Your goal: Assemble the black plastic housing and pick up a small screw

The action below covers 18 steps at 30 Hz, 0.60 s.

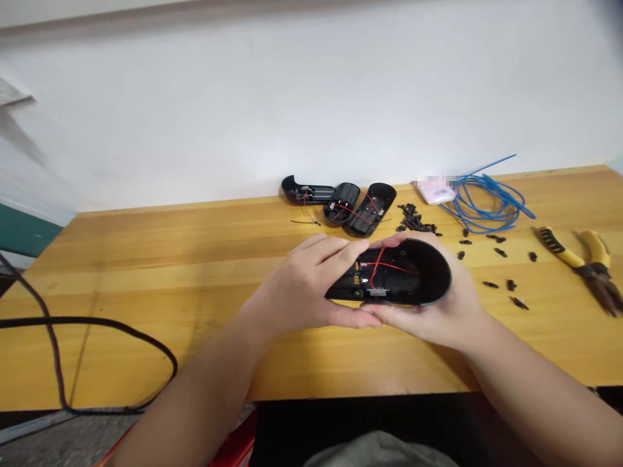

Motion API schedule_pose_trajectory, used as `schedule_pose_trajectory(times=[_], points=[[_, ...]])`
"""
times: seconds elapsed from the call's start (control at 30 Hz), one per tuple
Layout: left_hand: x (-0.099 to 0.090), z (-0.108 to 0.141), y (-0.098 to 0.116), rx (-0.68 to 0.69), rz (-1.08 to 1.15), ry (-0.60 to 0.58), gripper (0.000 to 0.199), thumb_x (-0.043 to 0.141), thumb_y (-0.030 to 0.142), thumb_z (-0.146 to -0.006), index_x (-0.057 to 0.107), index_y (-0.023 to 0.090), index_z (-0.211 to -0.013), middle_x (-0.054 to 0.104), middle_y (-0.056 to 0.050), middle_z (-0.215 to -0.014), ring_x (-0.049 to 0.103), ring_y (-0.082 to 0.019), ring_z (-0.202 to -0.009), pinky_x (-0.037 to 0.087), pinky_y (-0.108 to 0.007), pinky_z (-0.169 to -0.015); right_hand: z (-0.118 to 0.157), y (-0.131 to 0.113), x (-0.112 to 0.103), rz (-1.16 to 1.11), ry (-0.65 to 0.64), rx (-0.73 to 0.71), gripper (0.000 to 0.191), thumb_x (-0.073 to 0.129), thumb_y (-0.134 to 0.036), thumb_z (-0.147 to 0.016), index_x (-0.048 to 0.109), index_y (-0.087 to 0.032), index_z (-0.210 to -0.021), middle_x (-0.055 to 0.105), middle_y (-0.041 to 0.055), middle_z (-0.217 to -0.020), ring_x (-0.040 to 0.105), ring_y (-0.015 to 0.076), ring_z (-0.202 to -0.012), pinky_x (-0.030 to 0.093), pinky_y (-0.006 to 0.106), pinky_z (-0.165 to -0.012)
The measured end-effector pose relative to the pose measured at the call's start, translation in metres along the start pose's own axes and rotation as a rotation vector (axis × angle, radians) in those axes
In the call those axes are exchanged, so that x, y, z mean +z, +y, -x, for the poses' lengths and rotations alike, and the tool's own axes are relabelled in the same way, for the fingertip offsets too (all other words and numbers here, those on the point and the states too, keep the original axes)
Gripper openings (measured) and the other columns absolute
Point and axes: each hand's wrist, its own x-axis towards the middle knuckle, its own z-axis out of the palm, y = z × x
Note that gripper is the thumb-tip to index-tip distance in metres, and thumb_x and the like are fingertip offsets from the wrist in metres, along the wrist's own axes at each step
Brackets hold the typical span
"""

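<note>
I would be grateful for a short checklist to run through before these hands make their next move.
1. Grip: left hand and right hand both on the black casing: ok.
2. Casing's open side turned up, inside visible: ok.
3. Ends of the red wires firmly joined: cannot tell, too small to judge.
4. Pliers lying free on the table, to the right: ok.
5. Small black parts gathered together: not ok, some piled, others scattered.
6. Black cable clear of the left forearm: cannot tell, they meet in this view.
</note>
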Motion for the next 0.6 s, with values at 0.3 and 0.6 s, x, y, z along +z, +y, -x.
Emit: schedule_pose_trajectory(times=[0.3, 0.6], points=[[-0.009, -0.002, 0.005, 0.029, 0.036, 0.008, 0.084, 0.083, 0.067, -0.075, 0.062, 0.011, -0.133, 0.074, -0.015, -0.109, 0.073, -0.026, -0.098, 0.061, -0.040, -0.091, -0.001, -0.008, 0.001, -0.034, 0.022, -0.058, 0.074, 0.100, -0.039, -0.063, 0.063, -0.027, -0.126, 0.073, 0.0071, -0.111, 0.075, 0.0288, -0.097, 0.066, 0.043, -0.088], [-0.010, -0.001, -0.002, -0.003, 0.015, 0.040, 0.081, 0.082, 0.071, -0.073, 0.065, 0.013, -0.127, 0.074, -0.014, -0.105, 0.072, -0.025, -0.091, 0.060, -0.038, -0.082, -0.004, 0.004, -0.006, -0.081, -0.160, -0.071, 0.068, 0.090, -0.036, -0.078, 0.056, -0.023, -0.136, 0.068, 0.0105, -0.124, 0.072, 0.0264, -0.111, 0.062, 0.038, -0.097]])
